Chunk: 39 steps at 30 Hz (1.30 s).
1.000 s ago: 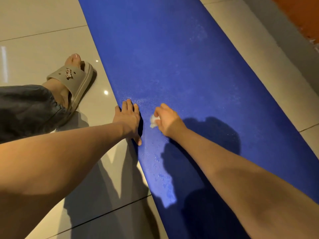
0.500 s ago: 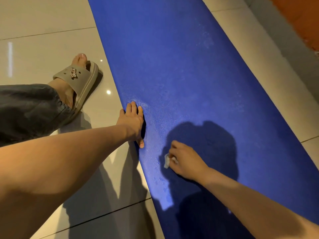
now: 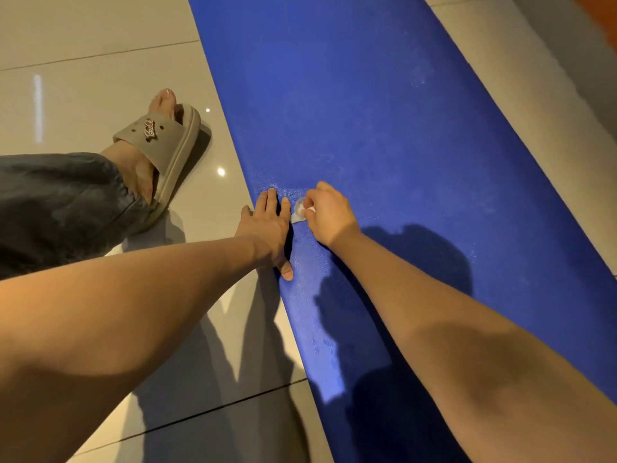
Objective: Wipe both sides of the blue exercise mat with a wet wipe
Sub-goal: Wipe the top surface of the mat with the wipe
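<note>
The blue exercise mat [image 3: 384, 135] lies flat on the tiled floor and runs from the near right to the far middle. My left hand [image 3: 267, 228] presses flat on the mat's left edge, fingers straight and thumb pointing back along the edge. Right beside it, my right hand [image 3: 329, 213] holds a small crumpled white wet wipe [image 3: 299, 212] against the mat, fingers curled round it. Damp speckles show on the mat along its left edge near my hands.
My left foot in a beige slipper [image 3: 167, 142] stands on the glossy floor tiles [image 3: 83, 78] just left of the mat, under a dark trouser leg [image 3: 56, 208]. A grey ledge [image 3: 521, 95] runs along the mat's right side.
My right hand has swept the wipe from nearer me forward along the left edge, back up beside my left hand. My left hand has stayed pressed on the mat's edge.
</note>
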Each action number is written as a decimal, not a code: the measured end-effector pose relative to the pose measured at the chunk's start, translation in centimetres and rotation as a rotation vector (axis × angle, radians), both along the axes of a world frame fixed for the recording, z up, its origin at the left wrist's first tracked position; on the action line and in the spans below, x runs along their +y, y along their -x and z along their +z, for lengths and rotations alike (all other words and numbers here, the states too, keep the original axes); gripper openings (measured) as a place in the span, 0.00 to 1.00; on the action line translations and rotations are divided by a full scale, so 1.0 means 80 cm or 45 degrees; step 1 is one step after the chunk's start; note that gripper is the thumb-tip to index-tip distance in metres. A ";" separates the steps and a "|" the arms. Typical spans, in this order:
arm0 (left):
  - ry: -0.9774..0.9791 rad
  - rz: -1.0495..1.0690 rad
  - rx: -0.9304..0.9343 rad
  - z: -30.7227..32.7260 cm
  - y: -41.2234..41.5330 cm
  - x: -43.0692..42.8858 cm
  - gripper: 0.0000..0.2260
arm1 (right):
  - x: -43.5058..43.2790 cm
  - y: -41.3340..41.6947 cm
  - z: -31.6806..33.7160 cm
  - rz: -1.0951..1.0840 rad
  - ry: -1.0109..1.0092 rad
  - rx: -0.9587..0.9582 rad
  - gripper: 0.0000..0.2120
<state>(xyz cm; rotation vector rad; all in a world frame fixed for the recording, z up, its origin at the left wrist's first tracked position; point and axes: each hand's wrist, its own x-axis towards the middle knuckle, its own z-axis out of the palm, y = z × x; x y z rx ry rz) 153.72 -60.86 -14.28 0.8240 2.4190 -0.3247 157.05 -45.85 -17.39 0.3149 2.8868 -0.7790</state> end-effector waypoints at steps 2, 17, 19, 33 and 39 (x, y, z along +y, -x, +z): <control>0.007 0.001 0.001 0.000 0.000 0.000 0.72 | -0.001 -0.032 0.001 0.056 0.019 -0.021 0.08; -0.037 0.000 -0.023 -0.004 0.002 -0.004 0.72 | -0.001 -0.106 0.022 0.333 0.009 -0.059 0.07; -0.038 -0.004 -0.021 -0.007 0.003 -0.004 0.72 | -0.009 -0.057 0.022 0.204 0.064 0.002 0.07; -0.066 -0.001 -0.014 -0.010 0.004 -0.006 0.73 | -0.012 -0.171 0.016 0.187 0.066 -0.171 0.10; -0.092 -0.006 -0.002 0.002 -0.003 -0.019 0.65 | -0.016 -0.226 0.027 0.094 0.088 -0.320 0.07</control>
